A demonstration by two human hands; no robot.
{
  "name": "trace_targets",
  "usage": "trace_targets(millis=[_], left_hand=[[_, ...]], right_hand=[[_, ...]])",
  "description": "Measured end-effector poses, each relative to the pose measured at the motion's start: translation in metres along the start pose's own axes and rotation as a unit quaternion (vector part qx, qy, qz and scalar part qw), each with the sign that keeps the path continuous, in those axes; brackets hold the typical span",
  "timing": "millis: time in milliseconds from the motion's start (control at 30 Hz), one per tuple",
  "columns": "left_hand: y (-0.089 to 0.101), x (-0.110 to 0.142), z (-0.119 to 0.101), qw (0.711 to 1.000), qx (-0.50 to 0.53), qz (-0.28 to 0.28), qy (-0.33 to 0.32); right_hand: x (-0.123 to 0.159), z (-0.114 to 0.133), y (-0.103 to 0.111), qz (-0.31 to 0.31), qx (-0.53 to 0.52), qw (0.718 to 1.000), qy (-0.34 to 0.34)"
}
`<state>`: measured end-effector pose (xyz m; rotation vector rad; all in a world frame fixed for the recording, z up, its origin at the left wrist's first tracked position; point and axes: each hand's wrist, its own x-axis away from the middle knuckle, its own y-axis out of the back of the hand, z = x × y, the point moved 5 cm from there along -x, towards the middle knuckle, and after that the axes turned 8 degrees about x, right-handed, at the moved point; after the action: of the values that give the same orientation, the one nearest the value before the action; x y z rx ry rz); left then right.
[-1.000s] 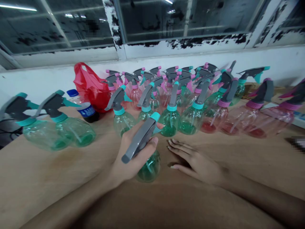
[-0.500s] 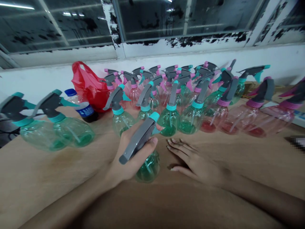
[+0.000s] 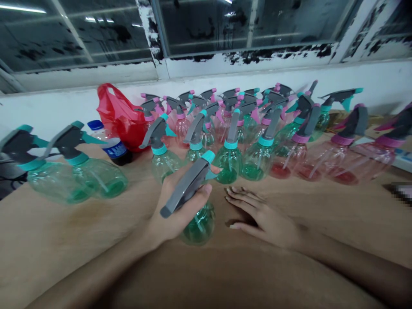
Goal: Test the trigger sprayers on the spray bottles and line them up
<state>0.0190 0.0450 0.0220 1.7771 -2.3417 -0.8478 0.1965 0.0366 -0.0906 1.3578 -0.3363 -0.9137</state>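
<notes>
Gripping round green plastic spray bottle (image 3: 200,227) under long grey plastic head (image 3: 188,183) in left hand (image 3: 175,221), likely for steadiness; resting loosely spread right hand (image 3: 265,219) palm-down on flat brown tabletop (image 3: 337,208).

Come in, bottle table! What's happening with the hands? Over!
Left hand gripping green spray bottle. Right hand palm-down on table. More spray bottles lined up beyond.
</notes>
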Motion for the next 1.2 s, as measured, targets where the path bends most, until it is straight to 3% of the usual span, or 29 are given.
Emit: trace_targets(millis=[1200], left_hand=[[-0.0007,-0.0016,-0.0034,1.000,0.013,-0.014,-0.016]], right_hand=[[-0.0002,0.0002,-0.0005,0.023,0.013,1.000,-0.013]])
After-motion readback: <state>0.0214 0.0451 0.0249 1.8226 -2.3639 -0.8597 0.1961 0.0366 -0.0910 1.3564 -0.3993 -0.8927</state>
